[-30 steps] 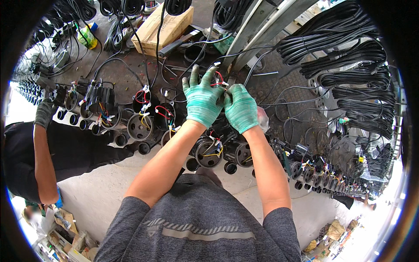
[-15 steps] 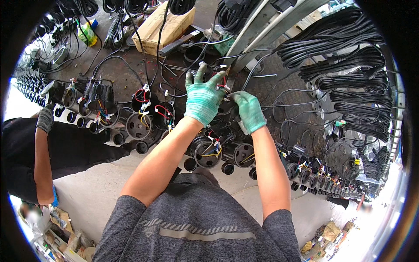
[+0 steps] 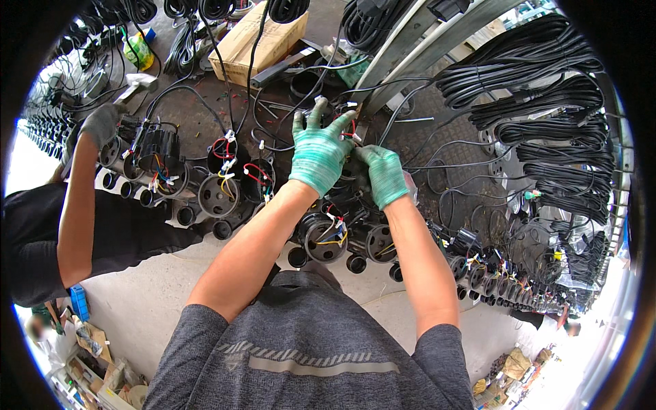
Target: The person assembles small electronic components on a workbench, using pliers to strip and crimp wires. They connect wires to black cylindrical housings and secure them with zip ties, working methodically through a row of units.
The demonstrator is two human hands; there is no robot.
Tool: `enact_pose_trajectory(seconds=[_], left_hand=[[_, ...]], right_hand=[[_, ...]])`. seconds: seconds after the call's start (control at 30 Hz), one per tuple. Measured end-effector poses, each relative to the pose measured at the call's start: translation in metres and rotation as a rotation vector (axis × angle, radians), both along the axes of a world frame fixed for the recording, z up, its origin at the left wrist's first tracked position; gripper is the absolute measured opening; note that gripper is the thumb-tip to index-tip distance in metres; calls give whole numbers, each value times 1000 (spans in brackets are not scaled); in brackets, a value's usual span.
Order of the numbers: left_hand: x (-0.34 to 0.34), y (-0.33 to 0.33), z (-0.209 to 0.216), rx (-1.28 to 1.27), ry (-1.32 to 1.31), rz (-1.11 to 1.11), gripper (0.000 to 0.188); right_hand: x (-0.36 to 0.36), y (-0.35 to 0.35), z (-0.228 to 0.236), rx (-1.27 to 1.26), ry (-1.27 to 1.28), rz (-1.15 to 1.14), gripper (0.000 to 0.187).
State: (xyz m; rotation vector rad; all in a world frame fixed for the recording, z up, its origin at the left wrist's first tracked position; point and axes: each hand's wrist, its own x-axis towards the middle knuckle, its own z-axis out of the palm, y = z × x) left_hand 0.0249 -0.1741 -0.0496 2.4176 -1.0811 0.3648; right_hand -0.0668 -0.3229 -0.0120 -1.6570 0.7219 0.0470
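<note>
My left hand (image 3: 318,156), in a green-and-white knitted glove, reaches over a dark part on the bench. Its fingers are spread out, with red wires (image 3: 352,127) and white connectors at their tips. Close to its right, my right hand (image 3: 384,176), gloved alike, has its fingers curled in toward that same part. What the right fingers hold is hidden beneath them. Just below the hands stand black round housings (image 3: 325,239) with yellow and red wires and white connectors. More such housings (image 3: 219,197) stand to the left of my left forearm.
At the left a co-worker's gloved hand (image 3: 101,126) holds up a hammer (image 3: 140,82). A cardboard box (image 3: 256,44) lies at the back beside metal rails (image 3: 410,55). Coiled black cables (image 3: 519,61) are stacked at the right. Rows of housings line the bench's near edge.
My right hand has shifted slightly left and down, its fingers turning inward. My left hand stays nearly still. The co-worker's arm at the left has risen with the hammer.
</note>
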Motion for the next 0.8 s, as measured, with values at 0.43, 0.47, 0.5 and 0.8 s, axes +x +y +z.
enact_pose_trajectory(seconds=[0.43,0.47,0.5,0.8], left_hand=[[5,3,9,29,37,-20,18],[6,3,9,29,38,-26,19],[6,3,8,27,42,-35,20],[3,4,6,45,-2,-23,27]], right_hand=[[-6,-17,-7,-1332,-557,565,17],[-5,-17,-9,-1242,-524,510,14],[-4,-15,-12,-1155,-487,455,11],[-2,-8,10,546,120,-120,27]])
